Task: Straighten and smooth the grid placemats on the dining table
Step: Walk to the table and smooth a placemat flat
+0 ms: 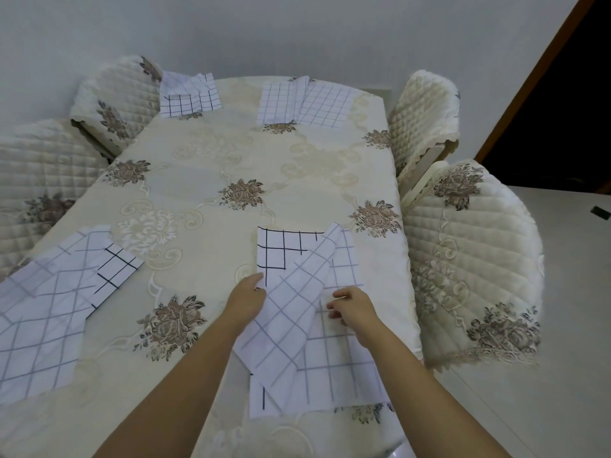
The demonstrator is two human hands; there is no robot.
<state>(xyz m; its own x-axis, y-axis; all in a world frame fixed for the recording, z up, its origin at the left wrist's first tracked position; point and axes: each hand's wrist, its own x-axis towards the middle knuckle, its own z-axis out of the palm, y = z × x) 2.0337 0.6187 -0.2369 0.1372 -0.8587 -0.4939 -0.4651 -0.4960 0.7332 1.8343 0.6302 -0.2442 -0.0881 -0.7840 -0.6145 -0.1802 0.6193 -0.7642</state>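
Several white grid placemats lie folded over on a cream floral tablecloth (205,166). The near right placemat (284,322) has flaps folded across it, showing the pale grid of its underside. My left hand (246,300) is at this mat's left edge, thumb against the folded flap. My right hand (352,307) rests on the mat's right part with fingers curled, pinching the edge of the folded flap. A second crumpled placemat (49,299) lies at the near left. Two more lie at the far end, the far left placemat (190,97) and the far right placemat (304,102).
Quilted cream chairs surround the table: a near right chair (472,266), a far right chair (425,110), a far left chair (115,97) and a near left chair (36,180). A white wall stands behind. A dark doorway (562,110) opens at right.
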